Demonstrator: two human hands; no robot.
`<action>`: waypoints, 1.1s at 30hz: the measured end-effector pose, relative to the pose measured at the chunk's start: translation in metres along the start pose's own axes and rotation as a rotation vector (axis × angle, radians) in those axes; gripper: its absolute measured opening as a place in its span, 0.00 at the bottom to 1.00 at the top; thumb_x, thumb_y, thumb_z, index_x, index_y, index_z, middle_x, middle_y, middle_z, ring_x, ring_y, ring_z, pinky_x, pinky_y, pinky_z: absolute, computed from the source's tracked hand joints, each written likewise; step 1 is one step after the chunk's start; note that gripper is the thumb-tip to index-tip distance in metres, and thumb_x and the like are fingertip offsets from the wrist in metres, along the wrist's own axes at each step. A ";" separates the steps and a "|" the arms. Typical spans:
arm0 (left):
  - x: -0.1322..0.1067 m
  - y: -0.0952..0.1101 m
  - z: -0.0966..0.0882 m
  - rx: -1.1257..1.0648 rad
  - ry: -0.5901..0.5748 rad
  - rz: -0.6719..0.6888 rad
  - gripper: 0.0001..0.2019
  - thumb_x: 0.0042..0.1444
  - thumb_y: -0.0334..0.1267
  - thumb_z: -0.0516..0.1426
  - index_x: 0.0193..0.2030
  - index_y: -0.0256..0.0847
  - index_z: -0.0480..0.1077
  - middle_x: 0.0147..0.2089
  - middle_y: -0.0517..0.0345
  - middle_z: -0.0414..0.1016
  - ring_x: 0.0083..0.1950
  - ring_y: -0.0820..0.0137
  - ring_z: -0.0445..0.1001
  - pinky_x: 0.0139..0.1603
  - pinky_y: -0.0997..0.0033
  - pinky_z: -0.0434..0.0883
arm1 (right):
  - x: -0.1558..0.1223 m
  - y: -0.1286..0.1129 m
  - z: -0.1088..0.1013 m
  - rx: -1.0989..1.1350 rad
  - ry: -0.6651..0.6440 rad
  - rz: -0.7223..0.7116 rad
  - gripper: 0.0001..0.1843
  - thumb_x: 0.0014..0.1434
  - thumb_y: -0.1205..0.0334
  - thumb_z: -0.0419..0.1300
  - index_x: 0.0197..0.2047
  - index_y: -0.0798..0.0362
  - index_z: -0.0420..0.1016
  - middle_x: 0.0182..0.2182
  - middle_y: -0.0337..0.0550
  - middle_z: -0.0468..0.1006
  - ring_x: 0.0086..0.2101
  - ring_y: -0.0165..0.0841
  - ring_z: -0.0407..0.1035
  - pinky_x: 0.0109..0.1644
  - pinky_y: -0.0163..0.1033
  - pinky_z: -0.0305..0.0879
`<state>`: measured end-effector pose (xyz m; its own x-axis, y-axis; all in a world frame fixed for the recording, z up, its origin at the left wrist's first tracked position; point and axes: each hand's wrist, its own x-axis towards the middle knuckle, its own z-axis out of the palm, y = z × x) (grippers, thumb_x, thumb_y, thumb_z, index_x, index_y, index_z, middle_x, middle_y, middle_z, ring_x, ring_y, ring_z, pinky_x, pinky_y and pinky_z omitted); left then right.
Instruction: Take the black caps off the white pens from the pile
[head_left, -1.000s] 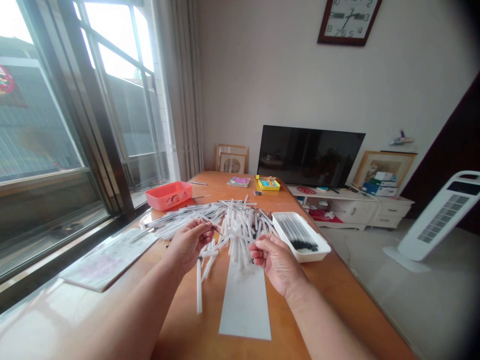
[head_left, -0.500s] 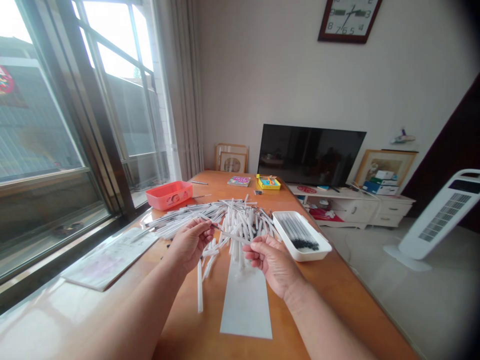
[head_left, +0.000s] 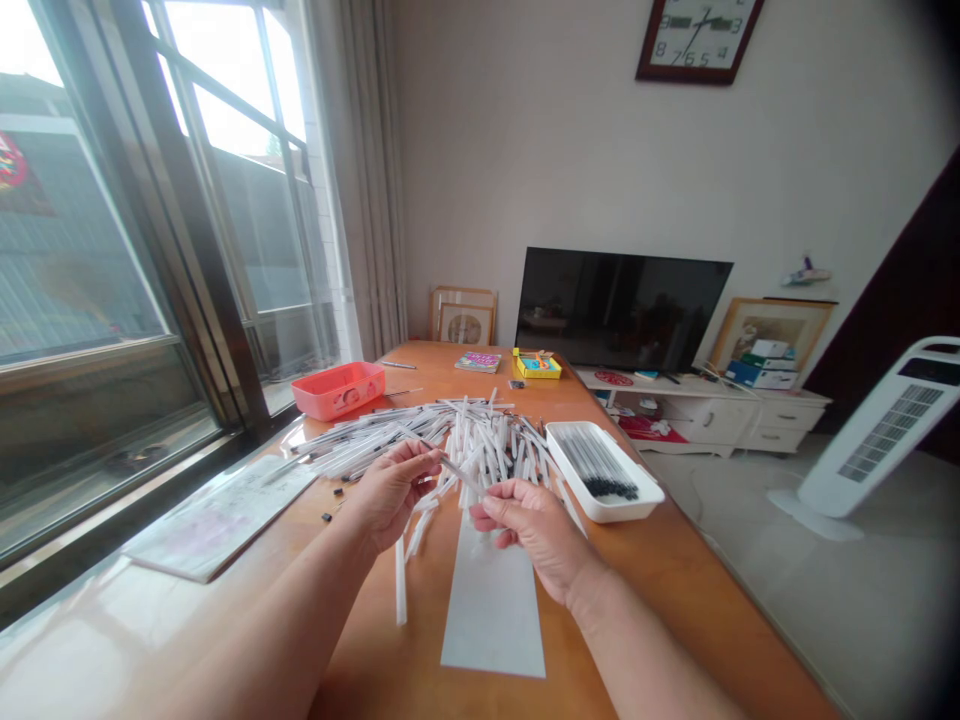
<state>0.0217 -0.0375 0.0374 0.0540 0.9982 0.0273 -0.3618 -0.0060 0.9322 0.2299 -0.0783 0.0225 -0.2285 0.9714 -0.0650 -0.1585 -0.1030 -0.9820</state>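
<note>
My left hand (head_left: 394, 492) is closed in a pinch at one end of a slim, whitish plastic tube (head_left: 463, 477). A thin dark-tipped stick shows behind the left fingers; I cannot tell whether it belongs to the tube. The fingers of my right hand (head_left: 534, 522) are closed around the tube's other end, so it slants between both hands. Beyond them a heap of similar white tubes (head_left: 480, 435) spreads over the table, several with dark ends. A white tray (head_left: 624, 510) right of my right hand holds a row of clear sticks with black ends.
Under the hands lies a pale paper strip (head_left: 493, 615) on the wooden table (head_left: 375, 650). A red plastic basket (head_left: 330, 398) stands at the back left, near a flat booklet (head_left: 217, 520). Small black bits (head_left: 327, 517) lie by my left wrist. A yellow box (head_left: 538, 370) is at the far end.
My right hand has shifted slightly left, towards my left hand, and the gap between them is smaller. My left hand has moved a little right. Both still hold the tube.
</note>
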 end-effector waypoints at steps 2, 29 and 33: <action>-0.001 0.000 0.000 0.048 -0.032 -0.003 0.09 0.50 0.38 0.68 0.34 0.38 0.73 0.39 0.57 0.76 0.34 0.77 0.71 0.37 0.77 0.67 | -0.001 0.000 0.002 -0.084 0.007 -0.002 0.15 0.53 0.52 0.66 0.38 0.55 0.74 0.37 0.49 0.83 0.37 0.39 0.76 0.36 0.39 0.62; 0.009 0.020 -0.046 0.821 0.235 0.164 0.11 0.47 0.40 0.63 0.37 0.40 0.78 0.33 0.56 0.80 0.33 0.66 0.74 0.34 0.71 0.66 | 0.002 0.001 -0.006 -0.096 0.067 -0.046 0.17 0.53 0.49 0.67 0.39 0.54 0.77 0.33 0.45 0.81 0.35 0.34 0.72 0.37 0.37 0.62; 0.020 0.010 -0.064 1.150 0.273 0.187 0.08 0.48 0.36 0.58 0.35 0.41 0.77 0.31 0.57 0.79 0.34 0.66 0.73 0.35 0.71 0.64 | 0.002 -0.001 -0.006 -0.091 0.076 -0.040 0.18 0.52 0.49 0.68 0.39 0.54 0.78 0.33 0.45 0.82 0.35 0.34 0.72 0.37 0.37 0.63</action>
<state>-0.0406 -0.0140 0.0246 -0.1604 0.9552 0.2487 0.7091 -0.0637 0.7022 0.2354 -0.0751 0.0219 -0.1501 0.9880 -0.0352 -0.0773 -0.0472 -0.9959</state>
